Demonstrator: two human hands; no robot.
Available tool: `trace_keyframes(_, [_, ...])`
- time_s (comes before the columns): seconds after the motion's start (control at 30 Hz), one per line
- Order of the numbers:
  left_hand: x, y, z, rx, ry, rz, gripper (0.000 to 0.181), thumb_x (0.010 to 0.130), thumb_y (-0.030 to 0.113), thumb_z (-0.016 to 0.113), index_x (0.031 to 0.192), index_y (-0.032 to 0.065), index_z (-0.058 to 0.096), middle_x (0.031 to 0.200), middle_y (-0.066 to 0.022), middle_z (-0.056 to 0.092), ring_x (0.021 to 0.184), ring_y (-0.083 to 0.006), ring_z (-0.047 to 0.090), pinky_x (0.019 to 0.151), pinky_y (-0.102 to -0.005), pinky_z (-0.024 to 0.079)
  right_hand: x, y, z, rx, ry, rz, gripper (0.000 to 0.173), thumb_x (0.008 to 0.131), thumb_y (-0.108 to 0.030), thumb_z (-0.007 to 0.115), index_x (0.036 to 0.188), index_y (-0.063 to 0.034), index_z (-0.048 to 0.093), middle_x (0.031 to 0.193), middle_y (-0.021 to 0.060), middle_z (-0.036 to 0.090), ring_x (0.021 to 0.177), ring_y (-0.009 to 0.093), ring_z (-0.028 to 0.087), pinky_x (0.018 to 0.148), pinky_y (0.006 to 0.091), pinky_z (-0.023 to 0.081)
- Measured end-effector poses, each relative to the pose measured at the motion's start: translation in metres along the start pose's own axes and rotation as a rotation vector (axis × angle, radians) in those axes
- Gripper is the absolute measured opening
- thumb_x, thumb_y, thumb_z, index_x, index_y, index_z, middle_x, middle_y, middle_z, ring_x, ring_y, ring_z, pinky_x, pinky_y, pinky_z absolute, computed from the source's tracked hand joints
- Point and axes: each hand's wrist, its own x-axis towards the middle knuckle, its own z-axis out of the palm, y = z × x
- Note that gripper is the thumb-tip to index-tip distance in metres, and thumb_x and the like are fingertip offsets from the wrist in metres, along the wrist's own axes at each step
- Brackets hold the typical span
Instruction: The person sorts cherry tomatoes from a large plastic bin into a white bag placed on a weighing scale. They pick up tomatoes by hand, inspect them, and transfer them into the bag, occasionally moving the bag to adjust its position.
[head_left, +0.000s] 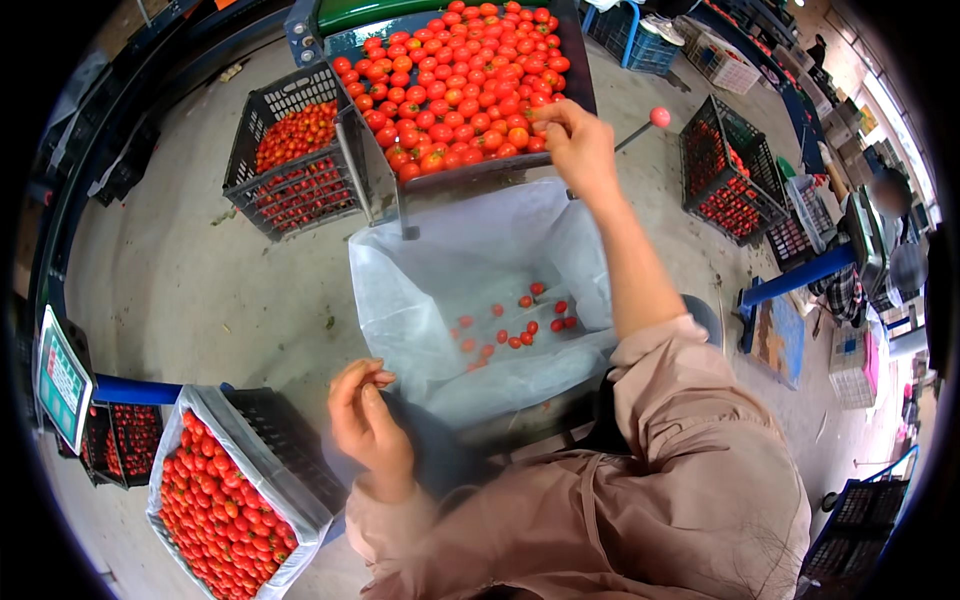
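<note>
Small red tomatoes (465, 82) cover the sorting tray (589, 75) at the top of the view. At the tray's lower right corner, my right hand (577, 142) has its fingertips bent together at the tomatoes; whether one is between them I cannot tell. My left hand (371, 420) hovers at the lower left with curled, parted fingers and nothing seen in it. Between the hands, below the tray's edge, stands a container lined with a translucent plastic sheet (405, 322), with several loose tomatoes (527, 339) lying at its bottom.
A black crate (289, 169) of small tomatoes stands left of the tray. At lower left is a lined crate (277, 480) full of tomatoes beside a scale display (64, 380). Another black crate (731, 191) stands right, past a rod with a pink knob (660, 117). A person (892, 225) is at far right.
</note>
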Motion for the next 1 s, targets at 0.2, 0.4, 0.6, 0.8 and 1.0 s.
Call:
trace_keyframes(0.2, [0.001,-0.004,0.024,0.056,-0.151,-0.072,0.018,0.089,-0.005,0.044,0.101,-0.0025,0.057,0.095,-0.009,0.061,0.075,-0.0135,0.057,0.07,-0.0248,0.046,0.069,0.053,-0.016,-0.733,-0.453,-0.247,0.017,0.077,-0.008,0.058,0.089,-0.0064,0.07,0.089,0.0181,0.067,0.09,0.033,0.064,0.077,0.0427,0.051])
trace_keyframes(0.4, [0.002,-0.011,0.026,0.115,-0.204,-0.119,0.018,0.088,-0.006,0.045,0.098,-0.0024,0.059,0.089,-0.0083,0.061,0.073,-0.0128,0.056,0.067,-0.0247,0.045,0.081,0.052,0.001,-0.878,-0.513,-0.215,0.025,0.078,-0.029,0.067,0.082,-0.0051,0.068,0.097,0.0169,0.061,0.09,0.033,0.061,0.077,0.0422,0.049])
trace_keyframes(0.6, [0.003,-0.021,0.028,0.166,-0.271,-0.134,0.017,0.087,-0.006,0.046,0.096,-0.002,0.06,0.086,-0.0076,0.061,0.07,-0.0126,0.056,0.064,-0.0246,0.045,0.092,0.044,0.014,-0.854,-0.523,-0.049,0.029,0.08,-0.033,0.067,0.092,-0.0065,0.07,0.115,0.0168,0.057,0.094,0.031,0.064,0.077,0.042,0.052])
trace_keyframes(0.8, [0.006,-0.023,0.033,0.161,-0.263,-0.19,0.014,0.088,-0.004,0.049,0.095,-0.0025,0.061,0.086,-0.0083,0.063,0.068,-0.0131,0.057,0.063,-0.0248,0.046,0.065,0.037,0.004,-1.041,-0.642,-0.13,0.019,0.078,-0.016,0.06,0.091,-0.0045,0.07,0.122,0.0153,0.052,0.094,0.03,0.064,0.076,0.0418,0.052])
trace_keyframes(1.0, [0.005,-0.031,0.027,0.163,-0.193,-0.163,0.016,0.085,-0.006,0.053,0.099,-0.003,0.062,0.088,-0.0131,0.065,0.074,-0.0178,0.064,0.066,-0.0271,0.051,0.061,0.052,0.029,-0.741,-0.508,-0.234,0.02,0.076,-0.012,0.055,0.09,-0.0024,0.065,0.137,0.0104,0.044,0.095,0.034,0.063,0.08,0.0451,0.051])
